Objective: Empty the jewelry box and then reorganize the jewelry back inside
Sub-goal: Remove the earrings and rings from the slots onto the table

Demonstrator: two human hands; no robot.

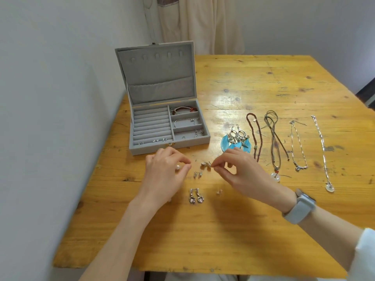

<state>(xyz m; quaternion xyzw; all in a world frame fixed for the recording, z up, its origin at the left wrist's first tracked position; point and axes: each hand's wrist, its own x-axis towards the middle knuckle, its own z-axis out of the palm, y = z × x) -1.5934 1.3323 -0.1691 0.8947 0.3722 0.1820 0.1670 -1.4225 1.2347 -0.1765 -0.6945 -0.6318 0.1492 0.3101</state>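
Pretty plain room: a knotty, yellow-varnished wooden desk (253, 82) pushed against a pale grey wall (50, 78) on the left, cream curtain (203, 23) hanging behind it, and soft light glaring off the desktop.

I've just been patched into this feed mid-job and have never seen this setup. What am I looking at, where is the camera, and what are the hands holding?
There is no machine here: the single picture comes from a camera worn on a person's head, looking down at their two bare hands over a wooden table. An open grey jewelry box stands at the far left, with bracelets and small studs inside. Right of it lie blue feather earrings and four necklaces laid out in a row. The left hand pinches a pearl-like earring. The right hand, with a pale watch on its wrist, pinches something small beside a silvery earring. More small earrings lie between the hands.
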